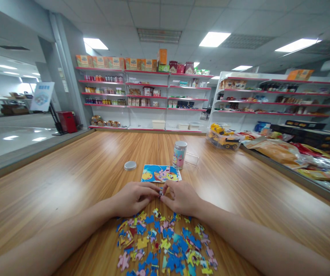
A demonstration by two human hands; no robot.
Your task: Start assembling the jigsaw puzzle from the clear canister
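My left hand (134,197) and my right hand (182,197) meet fingertip to fingertip on the wooden table. Between them is a small jigsaw puzzle piece (161,193), partly covered by the fingers. The right thumb and index finger pinch it, and the left fingertips close against its other side. Just beyond the hands lies a picture card (157,174) with cartoon figures on blue. Many loose puzzle pieces (172,245), in blue, yellow and pink, spread across the table between my forearms.
A cartoon-printed can (179,155) stands behind the card, beside a clear rectangular object (193,159). Left of the card is a round silver lid (130,165). Farther right, a clear bin (224,140) holds yellow toy vehicles. Packaged goods (303,153) border the table's right side; stocked shelves (147,85) stand behind.
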